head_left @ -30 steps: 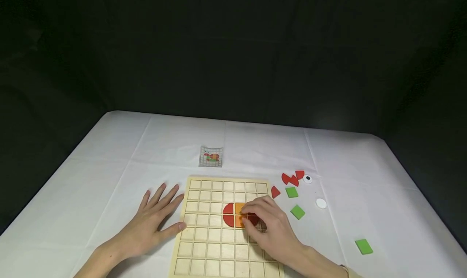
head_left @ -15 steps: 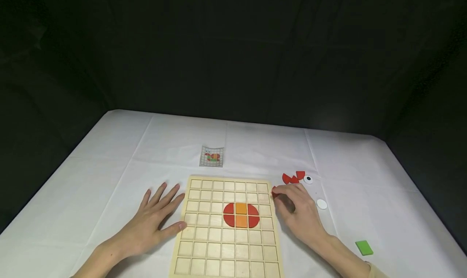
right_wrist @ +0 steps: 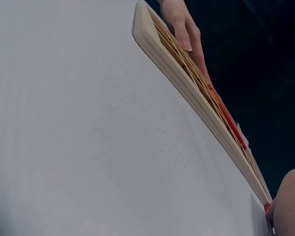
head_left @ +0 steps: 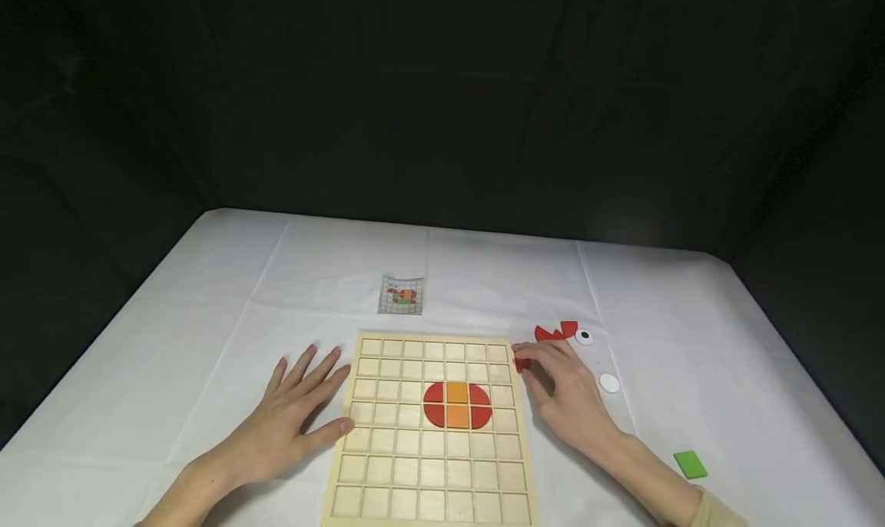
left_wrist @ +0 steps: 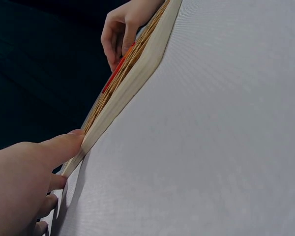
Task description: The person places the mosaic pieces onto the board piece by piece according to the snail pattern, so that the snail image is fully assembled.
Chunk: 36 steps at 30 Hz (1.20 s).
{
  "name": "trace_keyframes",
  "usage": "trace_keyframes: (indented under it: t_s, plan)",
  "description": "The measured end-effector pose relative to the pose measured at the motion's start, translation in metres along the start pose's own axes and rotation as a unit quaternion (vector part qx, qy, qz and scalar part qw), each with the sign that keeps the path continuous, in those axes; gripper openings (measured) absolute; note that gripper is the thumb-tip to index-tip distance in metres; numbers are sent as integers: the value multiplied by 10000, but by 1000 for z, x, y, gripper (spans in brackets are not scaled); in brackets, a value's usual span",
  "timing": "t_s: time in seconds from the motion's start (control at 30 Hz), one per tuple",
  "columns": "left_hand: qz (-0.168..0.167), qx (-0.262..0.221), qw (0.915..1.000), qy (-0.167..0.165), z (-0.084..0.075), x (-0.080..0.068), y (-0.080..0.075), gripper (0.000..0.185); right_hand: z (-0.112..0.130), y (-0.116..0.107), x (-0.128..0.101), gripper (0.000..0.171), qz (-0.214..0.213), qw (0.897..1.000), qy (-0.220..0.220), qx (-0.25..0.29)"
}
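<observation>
Biggest worry for me is the pinch. The right hand (head_left: 570, 385) has thumb and index finger on a little red piece (head_left: 522, 363), and the piece is flat and thin, so I reckon it could skid or flip if they only catch its edge. It also sits right up against the side of the board (head_left: 390, 440), so a clumsy lift might bump the frame and jiggle the red quarters (head_left: 434, 415) and orange squares (head_left: 457, 392) out of line. The spread left hand (head_left: 290, 419), thumb on the opposite rim, should help steady things, but a nudge there could shift the board too. Knuckles might also brush the red wedges (head_left: 541, 333) just beyond, since they're bunched really close.

As for where it is: the red piece is on the counter (head_left: 332, 258) side of the board's right edge, near the far corner, under the index fingertip with the thumb on the near side. Can't tell if it's lifted at all. The right wrist view only shows a sliver of red by the fingertip, honestly not much help.
</observation>
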State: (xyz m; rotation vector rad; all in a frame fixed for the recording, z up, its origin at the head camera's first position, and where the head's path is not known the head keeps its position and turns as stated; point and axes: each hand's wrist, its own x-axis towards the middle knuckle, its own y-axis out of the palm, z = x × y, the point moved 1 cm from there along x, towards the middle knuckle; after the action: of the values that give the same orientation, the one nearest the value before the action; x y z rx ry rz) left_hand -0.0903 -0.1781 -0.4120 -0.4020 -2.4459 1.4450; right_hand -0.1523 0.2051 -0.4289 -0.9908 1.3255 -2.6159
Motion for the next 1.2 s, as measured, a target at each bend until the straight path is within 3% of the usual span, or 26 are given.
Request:
trace_keyframes:
  t_s: [0.47,0.67,0.83,1.2]
  plan:
    - [27,21,10000,-56,-1,1,2,73,-5,-10,-9,25,-260,9992,-45,-302]
    - [74,-22,10000,-63,0,0,0,72,-3,-14,-15,28,-282,9993,-236,-116]
    - [117,-52,9999,-33,0,-1,-1,72,-2,-15,-16,37,-53,9994,-337,104]
    - [90,-37,9999,-57,0,0,-1,73,-2,-14,-17,31,-108,9973,-666,295]
